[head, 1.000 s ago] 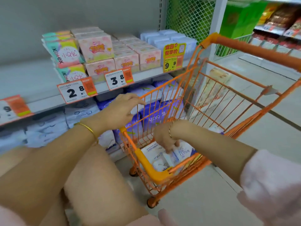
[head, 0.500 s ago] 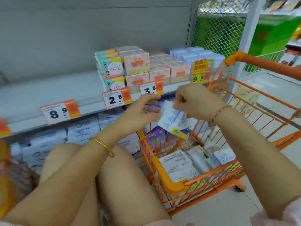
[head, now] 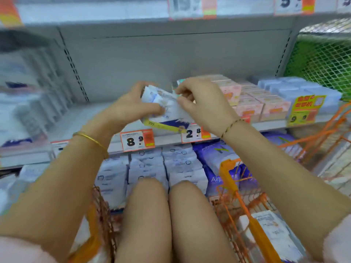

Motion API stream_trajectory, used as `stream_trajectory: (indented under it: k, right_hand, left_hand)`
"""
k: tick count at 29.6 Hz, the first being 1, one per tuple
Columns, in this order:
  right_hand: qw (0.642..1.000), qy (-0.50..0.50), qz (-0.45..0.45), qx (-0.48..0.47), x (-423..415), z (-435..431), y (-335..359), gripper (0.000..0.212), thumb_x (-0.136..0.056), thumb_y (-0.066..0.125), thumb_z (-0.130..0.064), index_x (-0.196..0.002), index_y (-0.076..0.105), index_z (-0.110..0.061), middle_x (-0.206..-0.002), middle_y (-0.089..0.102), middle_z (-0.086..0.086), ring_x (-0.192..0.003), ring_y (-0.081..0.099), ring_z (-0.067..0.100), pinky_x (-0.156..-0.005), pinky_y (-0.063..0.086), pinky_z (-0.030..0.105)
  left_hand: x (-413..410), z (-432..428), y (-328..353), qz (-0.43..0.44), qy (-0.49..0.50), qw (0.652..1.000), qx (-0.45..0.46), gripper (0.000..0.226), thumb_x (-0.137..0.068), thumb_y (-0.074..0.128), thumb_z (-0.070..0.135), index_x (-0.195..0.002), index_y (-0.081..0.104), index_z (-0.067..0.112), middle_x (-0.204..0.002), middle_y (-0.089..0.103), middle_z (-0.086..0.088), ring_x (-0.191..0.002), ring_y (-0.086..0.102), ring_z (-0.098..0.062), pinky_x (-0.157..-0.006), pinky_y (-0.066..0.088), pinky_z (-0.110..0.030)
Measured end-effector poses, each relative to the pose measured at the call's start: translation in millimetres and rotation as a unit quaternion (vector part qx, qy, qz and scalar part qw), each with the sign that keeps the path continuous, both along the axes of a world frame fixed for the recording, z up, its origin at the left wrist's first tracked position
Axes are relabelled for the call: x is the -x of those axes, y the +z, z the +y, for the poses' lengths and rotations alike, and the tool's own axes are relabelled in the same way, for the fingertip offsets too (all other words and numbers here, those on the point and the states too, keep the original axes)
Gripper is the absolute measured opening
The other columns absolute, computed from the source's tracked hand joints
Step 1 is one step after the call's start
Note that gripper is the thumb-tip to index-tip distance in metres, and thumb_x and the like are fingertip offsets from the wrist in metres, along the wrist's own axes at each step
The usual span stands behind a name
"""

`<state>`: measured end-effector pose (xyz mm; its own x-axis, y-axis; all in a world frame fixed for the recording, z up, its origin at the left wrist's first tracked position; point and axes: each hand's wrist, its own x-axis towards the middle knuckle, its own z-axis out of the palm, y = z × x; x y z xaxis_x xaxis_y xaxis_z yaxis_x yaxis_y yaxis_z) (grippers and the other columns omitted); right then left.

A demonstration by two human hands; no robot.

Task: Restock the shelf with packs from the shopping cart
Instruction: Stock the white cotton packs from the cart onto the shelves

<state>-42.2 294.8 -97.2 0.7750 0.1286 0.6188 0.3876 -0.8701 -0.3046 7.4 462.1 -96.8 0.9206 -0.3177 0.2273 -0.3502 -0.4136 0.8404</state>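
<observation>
Both hands hold one white and blue pack [head: 167, 109] with a yellow strip, raised in front of the grey shelf [head: 91, 118]. My left hand [head: 131, 109] grips its left side and my right hand [head: 199, 105] pinches its top right corner. The pack hovers above the shelf's front edge, over the price tags [head: 137, 140]. At the lower right stands the orange shopping cart [head: 252, 223], with another white pack [head: 271, 228] lying inside. The view is motion-blurred.
Pink boxes [head: 252, 103] and pale blue packs [head: 296, 90] fill the shelf's right part; blurred white packs [head: 24, 103] sit at the left. White and purple packs [head: 171, 166] fill the shelf below. An orange basket [head: 98, 224] is at my left knee. Green mesh [head: 322, 59] stands far right.
My hands have lifted the pack out of the cart and carried it up and left to the shelf level. The view has swung left, away from the cart.
</observation>
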Motion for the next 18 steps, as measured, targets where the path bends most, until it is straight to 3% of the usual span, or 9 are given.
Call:
stream_trajectory:
  k: [2,4,7,11,13,16,18]
  right_hand:
    - [0.999,0.008,0.027,-0.021,-13.3,10.3,-11.9,0.022,-0.088,0.054,-0.01,-0.107,0.063,-0.004,-0.1,0.064,0.012,-0.096,0.056,0.026,-0.086,0.041,0.032]
    - [0.993,0.033,0.08,-0.077,-20.8,20.9,-26.3,0.022,-0.086,0.055,-0.006,-0.106,0.064,-0.003,-0.085,0.063,0.003,-0.086,0.057,0.024,-0.087,0.046,0.038]
    - [0.975,0.059,0.155,-0.15,-25.7,31.2,-47.5,0.022,-0.088,0.054,-0.004,-0.108,0.063,-0.001,-0.072,0.048,-0.012,-0.078,0.052,0.016,-0.083,0.051,0.038]
    - [0.966,0.067,0.197,-0.152,-27.4,34.5,-66.8,0.021,-0.09,0.055,-0.007,-0.109,0.061,-0.005,-0.08,0.055,-0.001,-0.078,0.053,0.015,-0.076,0.049,0.029]
    - [0.964,0.07,0.213,-0.144,-28.2,32.7,-71.8,0.021,-0.09,0.053,-0.006,-0.109,0.06,-0.005,-0.083,0.056,0.002,-0.073,0.053,0.016,-0.07,0.044,0.024]
    - [0.957,0.071,0.237,-0.152,-28.9,28.0,-74.8,0.02,-0.091,0.055,-0.009,-0.11,0.059,-0.005,-0.082,0.055,0.001,-0.069,0.053,0.015,-0.067,0.045,0.023]
    - [0.953,0.067,0.249,-0.16,-29.1,24.3,-75.8,0.02,-0.091,0.055,-0.01,-0.111,0.058,-0.006,-0.081,0.054,-0.001,-0.079,0.058,0.022,-0.074,0.051,0.031]
  left_hand:
    - [-21.1,24.2,-1.6,0.02,0.065,0.996,0.054,0.059,-0.063,0.074,0.014,-0.113,0.043,0.017,-0.086,0.053,0.002,-0.066,0.052,-0.008,-0.041,0.042,-0.011]
    - [-42.6,39.0,-7.5,0.022,0.115,0.987,0.113,0.045,-0.072,0.071,0.005,-0.103,0.041,0.018,-0.083,0.051,0.002,-0.063,0.051,-0.008,-0.036,0.04,-0.012]
    - [-67.8,45.8,-17.8,0.021,0.153,0.976,0.152,0.037,-0.082,0.06,-0.006,-0.098,0.037,0.018,-0.085,0.049,0.003,-0.069,0.053,-0.008,-0.042,0.046,-0.014]
    - [-93.0,49.2,-35.6,0.047,0.169,0.978,0.117,0.049,-0.081,0.061,-0.004,-0.121,0.039,0.014,-0.102,0.051,-0.005,-0.085,0.056,-0.018,-0.062,0.05,-0.02]
    - [-100.2,53.0,-47.4,0.07,0.183,0.977,0.089,0.052,-0.079,0.061,-0.005,-0.122,0.038,0.014,-0.108,0.05,-0.01,-0.086,0.057,-0.022,-0.067,0.052,-0.027]
    - [-103.7,58.6,-66.7,0.096,0.191,0.974,0.068,0.057,-0.079,0.058,-0.01,-0.127,0.036,0.012,-0.109,0.047,-0.015,-0.071,0.053,-0.017,-0.055,0.049,-0.018]
    - [-105.0,61.4,-78.4,0.113,0.189,0.974,0.046,0.059,-0.082,0.056,-0.009,-0.133,0.036,0.013,-0.118,0.048,-0.018,-0.08,0.058,-0.023,-0.059,0.051,-0.02]
